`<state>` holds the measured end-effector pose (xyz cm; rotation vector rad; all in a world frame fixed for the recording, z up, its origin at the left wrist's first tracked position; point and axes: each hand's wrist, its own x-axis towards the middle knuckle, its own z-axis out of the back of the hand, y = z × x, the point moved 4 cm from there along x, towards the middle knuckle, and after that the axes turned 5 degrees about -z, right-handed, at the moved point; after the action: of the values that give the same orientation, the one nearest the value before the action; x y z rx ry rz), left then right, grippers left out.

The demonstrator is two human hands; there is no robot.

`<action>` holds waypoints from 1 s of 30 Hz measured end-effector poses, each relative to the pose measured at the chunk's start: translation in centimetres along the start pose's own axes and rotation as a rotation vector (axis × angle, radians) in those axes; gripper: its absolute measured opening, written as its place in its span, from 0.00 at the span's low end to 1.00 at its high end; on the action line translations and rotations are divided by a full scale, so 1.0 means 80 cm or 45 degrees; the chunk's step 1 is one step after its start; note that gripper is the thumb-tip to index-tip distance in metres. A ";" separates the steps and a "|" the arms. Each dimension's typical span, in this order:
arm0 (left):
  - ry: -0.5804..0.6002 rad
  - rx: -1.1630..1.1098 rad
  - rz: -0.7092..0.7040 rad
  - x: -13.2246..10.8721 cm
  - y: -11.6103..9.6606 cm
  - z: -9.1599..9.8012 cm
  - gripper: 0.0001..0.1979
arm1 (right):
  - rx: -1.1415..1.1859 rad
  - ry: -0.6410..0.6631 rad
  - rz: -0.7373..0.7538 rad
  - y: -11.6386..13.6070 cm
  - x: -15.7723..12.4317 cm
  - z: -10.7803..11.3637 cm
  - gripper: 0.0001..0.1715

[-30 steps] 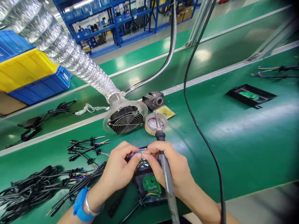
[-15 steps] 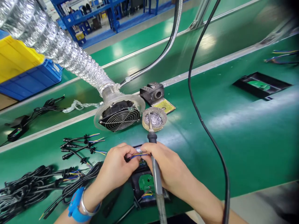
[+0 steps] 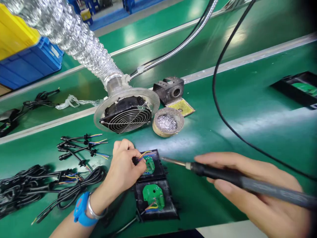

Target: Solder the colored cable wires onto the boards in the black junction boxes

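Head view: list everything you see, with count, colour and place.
soldering iron: 1, grey-black, in right hand, tip near upper board
circuit boards: 2, green, in black trays at centre
coloured wires: few, yellow and blue, on upper board, pinched by left hand
extraction fan: 1, black, behind trays, on silver duct
solder pot: 1, brown, right of fan
iron stand: 1, black, behind pot
cable leads: many, black, left on belt
bins: 2, blue and yellow, top left
left hand: at upper board, blue wristband
right hand: holds iron
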<state>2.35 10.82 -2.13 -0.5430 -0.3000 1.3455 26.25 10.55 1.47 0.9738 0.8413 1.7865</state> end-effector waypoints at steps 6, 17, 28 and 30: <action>0.002 0.016 -0.014 0.005 0.000 -0.002 0.05 | 0.081 0.217 0.123 -0.008 0.027 -0.034 0.17; 0.003 0.031 -0.059 0.004 0.001 -0.004 0.05 | 0.211 0.318 0.103 -0.020 0.031 -0.049 0.21; -0.014 0.035 -0.082 0.002 0.001 -0.005 0.05 | 0.215 0.326 0.081 -0.023 0.030 -0.049 0.21; -0.011 0.039 -0.088 0.002 0.001 -0.005 0.05 | 0.228 0.327 0.084 -0.026 0.028 -0.051 0.22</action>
<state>2.53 10.94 -2.52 -0.4974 -0.3023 1.2837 22.86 12.81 -1.56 0.9047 1.1572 1.9452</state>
